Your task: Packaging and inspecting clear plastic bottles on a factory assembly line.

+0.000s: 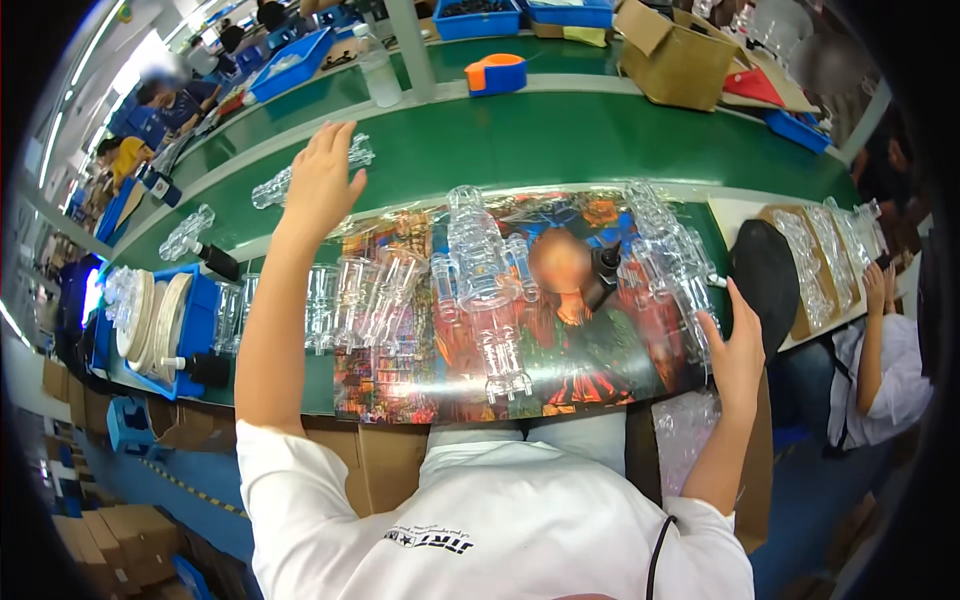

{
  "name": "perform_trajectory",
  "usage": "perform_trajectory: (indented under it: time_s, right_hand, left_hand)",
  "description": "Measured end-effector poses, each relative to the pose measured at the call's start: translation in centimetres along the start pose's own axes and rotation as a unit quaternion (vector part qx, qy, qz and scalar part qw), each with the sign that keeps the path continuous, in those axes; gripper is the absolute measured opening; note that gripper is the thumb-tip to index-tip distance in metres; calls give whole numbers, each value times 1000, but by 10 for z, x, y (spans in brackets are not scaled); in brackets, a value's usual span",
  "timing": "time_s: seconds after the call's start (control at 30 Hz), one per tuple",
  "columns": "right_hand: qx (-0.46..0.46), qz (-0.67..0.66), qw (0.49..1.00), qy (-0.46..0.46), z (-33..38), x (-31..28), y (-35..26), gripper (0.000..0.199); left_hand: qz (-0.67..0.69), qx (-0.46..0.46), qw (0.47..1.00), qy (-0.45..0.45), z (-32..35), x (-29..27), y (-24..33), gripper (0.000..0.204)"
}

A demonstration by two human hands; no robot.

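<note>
Reaching left hand (322, 180), glass pieces (480, 270) blurring together

An open brown cardboard box (672, 55) is seen at one o'clock beyond the green belt. Flattened brown cartons (110, 545) are stacked at eight o'clock on the floor. A glowing blue-white screen (92, 297) is set at nine o'clock.

White short-sleeved T-shirt, black chest print, black cable

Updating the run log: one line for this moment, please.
left hand: open, reaching over clear glass piece on green belt | right hand: open, beside glass pieces on colourful mat
</note>
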State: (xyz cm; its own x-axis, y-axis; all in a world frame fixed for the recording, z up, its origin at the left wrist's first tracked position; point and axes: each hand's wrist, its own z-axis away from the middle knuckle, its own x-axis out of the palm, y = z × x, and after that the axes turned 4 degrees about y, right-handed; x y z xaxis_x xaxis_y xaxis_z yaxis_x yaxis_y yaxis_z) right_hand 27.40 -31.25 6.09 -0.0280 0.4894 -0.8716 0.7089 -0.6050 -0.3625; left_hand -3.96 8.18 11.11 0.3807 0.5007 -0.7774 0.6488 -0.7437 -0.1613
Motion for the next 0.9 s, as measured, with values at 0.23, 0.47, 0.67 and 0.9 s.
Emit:
perform_trajectory:
  time_s: [0.23,0.47,0.67,0.9]
  right_hand:
    - [-16,-54,998,42,10,0,5,52]
    - [-39,-14,999,8,8,11,9,50]
    - [-20,-22,999,-11,11,11,3,49]
    - [5,-25,1000,6,16,2,-6,48]
  left_hand:
    - [-53,-140,972,-179,9,81,-60,60]
    - [-43,-43,994,-93,15,58,-36,62]
    - [-61,-93,980,-165,16,83,-62,64]
    - [-109,-103,965,-213,3,136,-96,75]
